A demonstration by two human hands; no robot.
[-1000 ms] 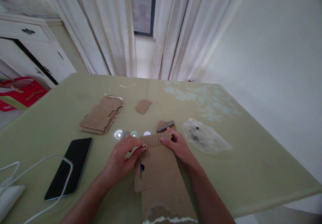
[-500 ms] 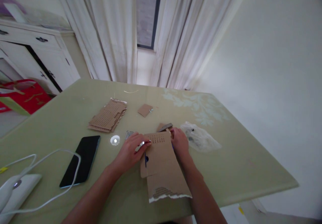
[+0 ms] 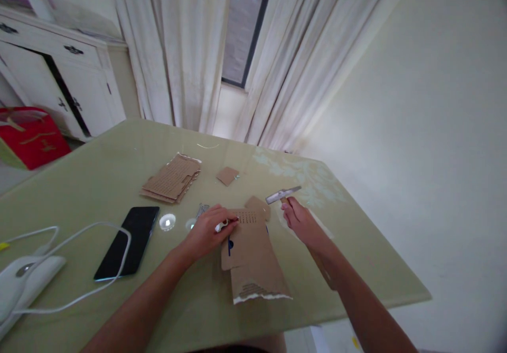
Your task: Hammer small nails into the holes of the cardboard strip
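My right hand (image 3: 301, 220) grips a hammer (image 3: 283, 194) close to its metal head, raised over the table to the right of the cardboard. Its wooden handle runs back under my forearm. My left hand (image 3: 212, 231) is closed in a pinch at the upper left of a torn cardboard piece (image 3: 255, 258), by rows of small punched holes. What the fingertips hold is too small to make out; something whitish shows between thumb and fingers. Just beyond this hand lies a bunch of nails (image 3: 203, 209).
A stack of punched cardboard (image 3: 172, 179) and a small cardboard square (image 3: 227, 175) lie farther back. To the left are a phone (image 3: 129, 242), a white cable (image 3: 127, 252) and a white device (image 3: 31, 284). A clear plastic bag (image 3: 322, 225) is partly behind my right hand.
My right hand has lifted the hammer from behind the cardboard and moved it to the right. The left hand keeps its pinch on the cardboard. The view has shifted slightly.
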